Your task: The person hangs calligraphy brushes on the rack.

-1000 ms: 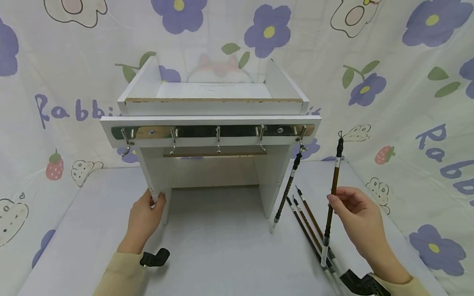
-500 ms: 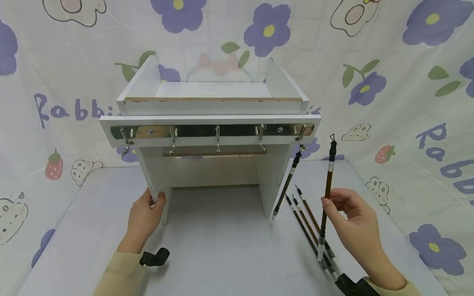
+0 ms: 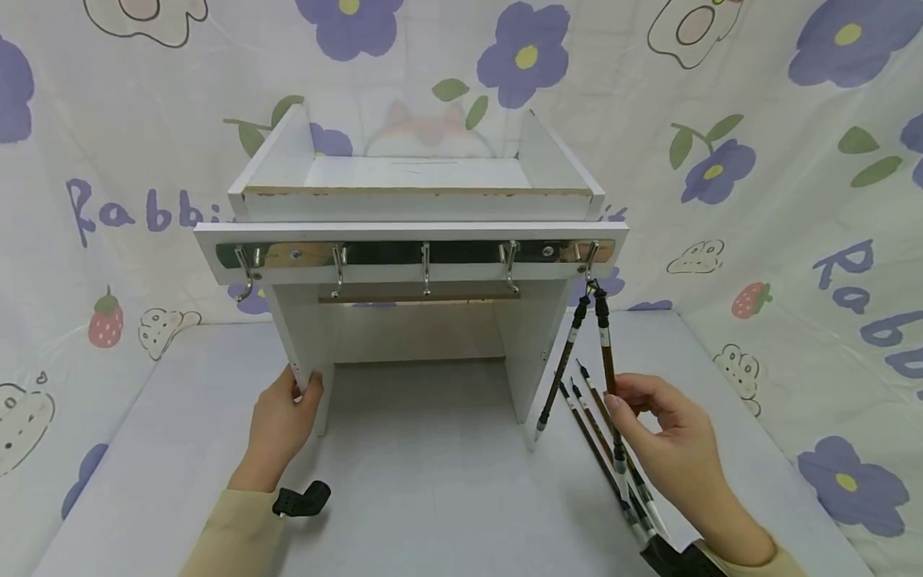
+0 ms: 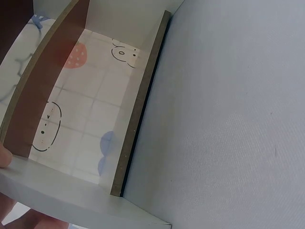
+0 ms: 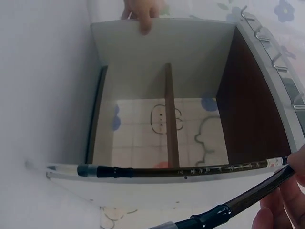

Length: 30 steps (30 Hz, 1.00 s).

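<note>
In the head view, my left hand (image 3: 277,425) grips the left side panel of a white wooden shelf (image 3: 411,232), thumb on its inner face. My right hand (image 3: 671,449) pinches a brown-handled calligraphy brush (image 3: 606,344) mid-handle, its white tip end pointing down. The brush's top loop is right at the rightmost metal hook (image 3: 591,260); whether it is over the hook I cannot tell. A second calligraphy brush (image 3: 561,373) hangs from that same hook, slanting down to the left. In the right wrist view, the held brush (image 5: 252,194) runs close below the hanging brush (image 5: 157,172).
Several more brushes (image 3: 594,433) lie on the white tabletop (image 3: 447,497) beneath my right hand. The shelf's front rail (image 3: 382,255) carries several hooks, and an open-topped white tray (image 3: 418,172) forms its upper part. A patterned cloth (image 3: 793,240) hangs behind.
My right hand has carried the brush leftward, from apart on the right to the rightmost hook beside the hanging brush. The left hand keeps its grip on the panel.
</note>
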Each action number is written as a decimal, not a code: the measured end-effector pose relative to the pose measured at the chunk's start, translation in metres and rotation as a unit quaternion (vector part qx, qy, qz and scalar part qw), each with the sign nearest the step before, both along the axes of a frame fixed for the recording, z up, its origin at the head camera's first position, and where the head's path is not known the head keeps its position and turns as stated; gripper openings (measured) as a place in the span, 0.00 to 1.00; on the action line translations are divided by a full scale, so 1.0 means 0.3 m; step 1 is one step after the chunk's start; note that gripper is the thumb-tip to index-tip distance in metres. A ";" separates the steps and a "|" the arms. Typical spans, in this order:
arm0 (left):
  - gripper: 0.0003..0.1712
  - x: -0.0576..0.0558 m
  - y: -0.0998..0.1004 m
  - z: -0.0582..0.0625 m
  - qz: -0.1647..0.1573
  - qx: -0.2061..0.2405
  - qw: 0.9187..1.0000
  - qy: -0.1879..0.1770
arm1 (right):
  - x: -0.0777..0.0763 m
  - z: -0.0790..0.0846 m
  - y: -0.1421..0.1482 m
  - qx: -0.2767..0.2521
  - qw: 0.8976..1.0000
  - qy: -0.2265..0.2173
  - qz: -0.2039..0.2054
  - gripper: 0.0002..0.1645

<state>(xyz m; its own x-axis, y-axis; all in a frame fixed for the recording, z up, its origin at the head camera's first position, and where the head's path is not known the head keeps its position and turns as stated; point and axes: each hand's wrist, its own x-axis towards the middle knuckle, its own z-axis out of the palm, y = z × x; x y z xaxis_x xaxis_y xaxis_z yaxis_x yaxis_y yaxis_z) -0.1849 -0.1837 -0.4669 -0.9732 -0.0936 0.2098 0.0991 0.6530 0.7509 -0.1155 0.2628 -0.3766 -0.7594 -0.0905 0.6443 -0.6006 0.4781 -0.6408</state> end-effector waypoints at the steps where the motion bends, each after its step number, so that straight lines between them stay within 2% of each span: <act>1: 0.33 0.000 0.000 0.000 0.000 0.000 1.000 0.000 | -0.002 -0.001 -0.004 0.008 1.000 0.000 0.002 0.17; 5: 0.33 -0.003 -0.002 0.001 0.004 -0.002 1.000 0.003 | -0.007 -0.002 -0.019 0.035 0.999 -0.002 0.008 0.17; 14: 0.32 -0.007 -0.003 -0.002 0.005 -0.003 1.000 0.005 | -0.016 -0.003 -0.049 0.059 0.998 -0.013 0.023 0.19; 30: 0.32 -0.008 -0.004 -0.002 0.005 -0.004 1.000 0.000 | -0.036 0.011 -0.079 0.073 0.997 -0.028 0.028 0.17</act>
<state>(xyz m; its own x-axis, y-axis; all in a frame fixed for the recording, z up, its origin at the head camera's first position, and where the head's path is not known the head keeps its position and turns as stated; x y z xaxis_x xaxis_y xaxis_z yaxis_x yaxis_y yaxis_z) -0.1873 -0.1848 -0.4676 -0.9722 -0.1023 0.2106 0.0923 0.6593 0.7462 -0.1262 0.2393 -0.3733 -0.7847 -0.2227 0.5786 -0.5944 0.5355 -0.6000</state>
